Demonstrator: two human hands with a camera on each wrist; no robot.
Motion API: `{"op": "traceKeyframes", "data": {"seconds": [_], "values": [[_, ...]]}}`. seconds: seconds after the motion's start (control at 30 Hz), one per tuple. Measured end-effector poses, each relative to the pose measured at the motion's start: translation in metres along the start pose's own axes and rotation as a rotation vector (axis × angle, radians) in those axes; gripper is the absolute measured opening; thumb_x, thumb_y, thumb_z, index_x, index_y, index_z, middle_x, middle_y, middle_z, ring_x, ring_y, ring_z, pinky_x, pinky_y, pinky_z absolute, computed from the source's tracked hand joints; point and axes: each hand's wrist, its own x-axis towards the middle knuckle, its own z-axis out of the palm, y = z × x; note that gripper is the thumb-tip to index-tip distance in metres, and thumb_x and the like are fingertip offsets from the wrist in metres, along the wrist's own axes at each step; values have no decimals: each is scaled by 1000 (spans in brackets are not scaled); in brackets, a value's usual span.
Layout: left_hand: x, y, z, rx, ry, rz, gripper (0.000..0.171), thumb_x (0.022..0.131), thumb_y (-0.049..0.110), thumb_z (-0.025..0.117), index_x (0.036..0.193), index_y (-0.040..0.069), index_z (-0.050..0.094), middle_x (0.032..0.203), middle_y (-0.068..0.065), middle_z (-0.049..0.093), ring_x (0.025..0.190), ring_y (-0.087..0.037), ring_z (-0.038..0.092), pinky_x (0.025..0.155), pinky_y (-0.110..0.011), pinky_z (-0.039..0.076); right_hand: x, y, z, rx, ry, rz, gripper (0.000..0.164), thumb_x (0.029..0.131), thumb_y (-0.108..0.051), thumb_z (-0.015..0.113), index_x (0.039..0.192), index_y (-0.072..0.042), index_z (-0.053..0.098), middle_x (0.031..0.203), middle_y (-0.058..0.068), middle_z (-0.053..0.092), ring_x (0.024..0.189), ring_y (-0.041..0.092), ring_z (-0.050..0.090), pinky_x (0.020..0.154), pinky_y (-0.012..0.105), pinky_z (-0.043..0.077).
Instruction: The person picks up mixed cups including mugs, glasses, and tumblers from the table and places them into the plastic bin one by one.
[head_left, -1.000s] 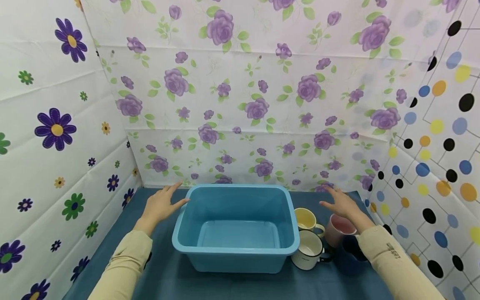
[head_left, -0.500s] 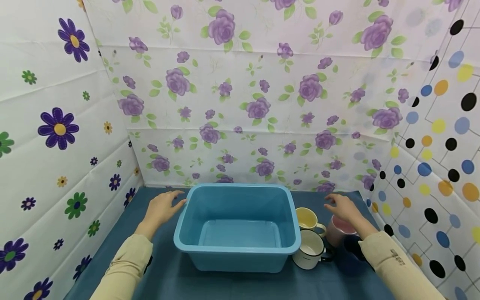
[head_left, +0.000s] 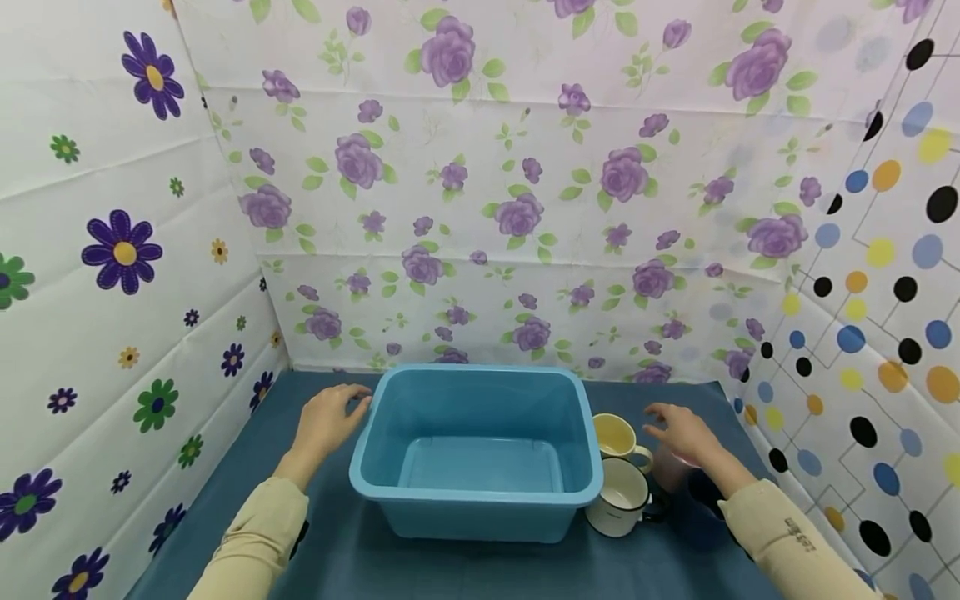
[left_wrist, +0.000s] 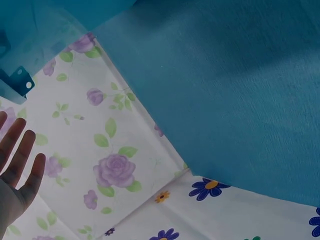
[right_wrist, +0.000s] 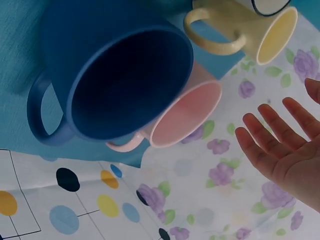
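Note:
A light blue plastic basin (head_left: 480, 518) stands on the table with nothing inside. My left hand (head_left: 327, 421) hovers by its left rim, fingers loosely bent and holding nothing. Over the mugs to the right is my empty right hand (head_left: 684, 435), its fingers relaxed; the right wrist view shows its palm and spread fingers (right_wrist: 270, 122). Nearest beneath it is a pink mug (head_left: 666, 471). A yellow mug (head_left: 613, 433) and a white mug with a dark rim (head_left: 611, 515) stand along the basin's right side. A dark blue mug (right_wrist: 117, 30) is partly hidden by my right sleeve in the head view.
A dark blue cloth (head_left: 315, 542) covers the table. Behind it hangs a white sheet with purple roses (head_left: 517, 217). A flower-print sheet (head_left: 120, 333) closes the left side and a dotted sheet (head_left: 885, 350) the right.
Both hands have sunk slightly, and their fingers have gone from spread to more loosely bent. The right hand now covers more of the pink mug. The basin and mugs have stayed put.

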Motion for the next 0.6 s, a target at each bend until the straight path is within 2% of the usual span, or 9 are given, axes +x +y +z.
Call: {"op": "traceKeyframes", "data": {"seconds": [0.3, 0.5, 0.6], "values": [[-4, 9, 6, -29, -33, -17, 32, 91, 24, 62, 115, 4, 66, 108, -17, 68, 94, -34, 65, 77, -51, 52, -7, -9, 7, 3, 2, -85, 36, 90, -20, 62, 117, 4, 60, 109, 25, 63, 98, 39, 62, 79, 49, 52], [-16, 17, 4, -49, -43, -22, 33, 90, 23, 64, 117, 4, 66, 113, -19, 65, 99, -37, 63, 79, -54, 51, -13, -16, 16, 12, 6, -162, 36, 88, -17, 64, 116, 6, 61, 111, 24, 64, 100, 39, 62, 81, 49, 52], [-20, 22, 3, -44, -35, -2, 35, 89, 24, 65, 118, 4, 65, 114, -18, 64, 100, -37, 62, 79, -54, 51, -16, -19, 18, 6, 26, -181, 36, 87, -17, 66, 115, 6, 62, 110, 23, 65, 99, 37, 63, 81, 49, 53]]}}
